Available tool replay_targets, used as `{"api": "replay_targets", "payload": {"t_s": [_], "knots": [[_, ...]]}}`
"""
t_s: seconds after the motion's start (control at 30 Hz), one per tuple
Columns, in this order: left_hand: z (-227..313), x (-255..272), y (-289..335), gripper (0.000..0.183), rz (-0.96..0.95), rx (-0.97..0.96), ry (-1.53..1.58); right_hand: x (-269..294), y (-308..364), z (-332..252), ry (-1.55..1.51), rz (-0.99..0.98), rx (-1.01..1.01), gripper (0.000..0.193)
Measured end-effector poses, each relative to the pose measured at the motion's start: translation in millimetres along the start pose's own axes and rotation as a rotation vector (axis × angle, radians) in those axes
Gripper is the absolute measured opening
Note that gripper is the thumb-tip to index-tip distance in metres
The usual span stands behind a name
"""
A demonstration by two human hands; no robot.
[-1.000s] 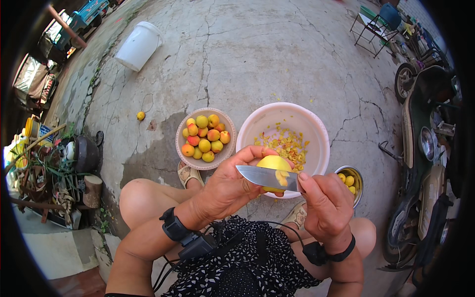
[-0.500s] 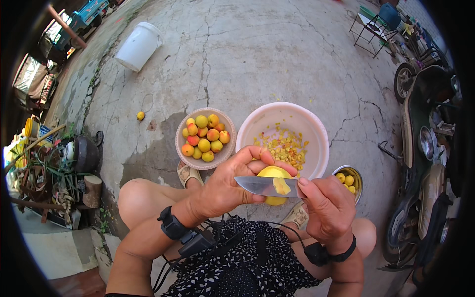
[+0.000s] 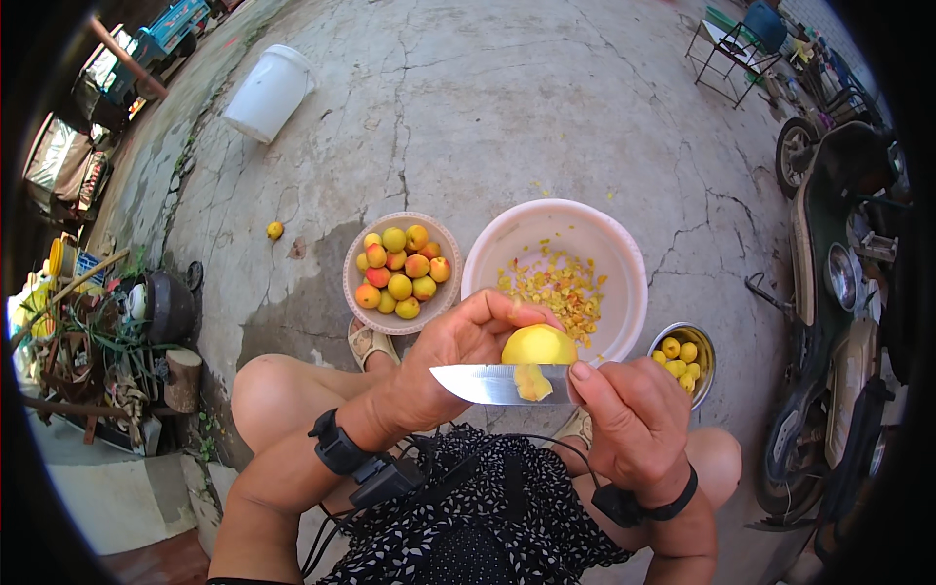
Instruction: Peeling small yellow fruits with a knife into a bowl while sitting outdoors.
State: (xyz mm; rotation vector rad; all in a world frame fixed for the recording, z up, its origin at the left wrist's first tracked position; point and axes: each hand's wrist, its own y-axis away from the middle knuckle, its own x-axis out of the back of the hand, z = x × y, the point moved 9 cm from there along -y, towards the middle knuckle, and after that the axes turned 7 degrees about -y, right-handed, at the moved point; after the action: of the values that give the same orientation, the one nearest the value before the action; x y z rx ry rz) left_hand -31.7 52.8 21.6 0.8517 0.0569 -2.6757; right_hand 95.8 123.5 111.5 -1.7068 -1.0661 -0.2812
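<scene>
A peeled yellow fruit (image 3: pixel 539 345), probably a peach or apricot, rests in the curled fingers of my left hand (image 3: pixel 451 353). My right hand (image 3: pixel 639 414) grips a knife (image 3: pixel 492 383) whose broad blade points left, just below the fruit. A bit of peel (image 3: pixel 532 382) clings to the blade. Beyond my hands a large pale pink basin (image 3: pixel 639 258) holds many scraps of yellow peel. To its left stands a smaller bowl (image 3: pixel 353 310) of unpeeled red-and-yellow fruits. A metal bowl (image 3: pixel 706 366) with peeled yellow fruits is by my right knee, partly hidden by my right hand.
One loose fruit (image 3: pixel 275 230) lies on the cracked concrete floor (image 3: pixel 468 107) at the left. Farther back lies a tipped white bucket (image 3: pixel 268 95). A motorbike (image 3: pixel 829 322) stands along the right side. Plants and a log piece (image 3: pixel 182 378) are at the left.
The knife has moved left and down, and its blade now shows below the fruit instead of across it. My right hand has shifted slightly left and down with it.
</scene>
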Motion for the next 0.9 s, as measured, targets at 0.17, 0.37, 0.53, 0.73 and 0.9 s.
{"api": "replay_targets", "payload": {"t_s": [0.17,0.37,0.53,0.73,0.9], "knots": [[2,-1,1,0.056,0.008,-0.021,-0.022,0,0,1,-0.003,-0.004,-0.001,0.050],[7,1,-1,0.056,0.016,-0.016,-0.105,5,4,10,0.020,0.065,-0.038,0.048],[5,5,0,0.064,0.027,0.002,-0.095,8,3,15,-0.008,0.085,-0.060,0.042],[13,0,4,0.075,0.003,-0.042,0.058,20,3,35,0.006,0.170,-0.167,0.040],[9,2,3,0.073,0.004,-0.016,-0.004,17,0,20,-0.014,0.174,-0.145,0.041]]}}
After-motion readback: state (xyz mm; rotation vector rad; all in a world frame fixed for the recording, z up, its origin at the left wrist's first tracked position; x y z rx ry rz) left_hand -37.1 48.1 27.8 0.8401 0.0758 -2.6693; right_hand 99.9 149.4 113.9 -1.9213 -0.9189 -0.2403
